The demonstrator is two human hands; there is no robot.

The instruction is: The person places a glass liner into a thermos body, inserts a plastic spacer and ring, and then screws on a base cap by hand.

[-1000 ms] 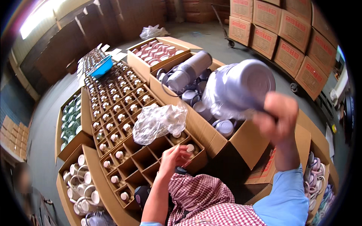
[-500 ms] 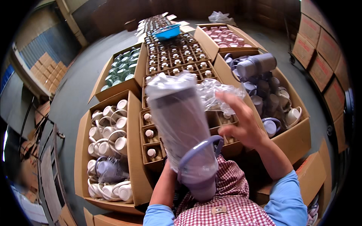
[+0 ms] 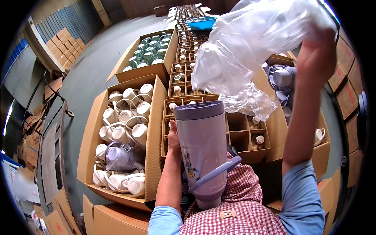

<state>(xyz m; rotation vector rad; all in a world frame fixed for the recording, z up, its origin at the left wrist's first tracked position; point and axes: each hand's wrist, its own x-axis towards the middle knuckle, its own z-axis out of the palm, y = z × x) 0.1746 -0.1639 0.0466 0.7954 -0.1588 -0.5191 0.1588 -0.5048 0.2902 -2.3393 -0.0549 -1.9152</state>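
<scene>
The left hand [image 3: 174,139] grips the lilac tumbler [image 3: 203,145], seemingly to steady it; above right of the tumbler, the right hand [image 3: 318,55] clenches a plastic bag [image 3: 254,39], likely keeping it clear.

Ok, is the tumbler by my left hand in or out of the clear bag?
Out. The purple tumbler shows bare sides and top, while your right hand holds the clear bag aloft.
</scene>
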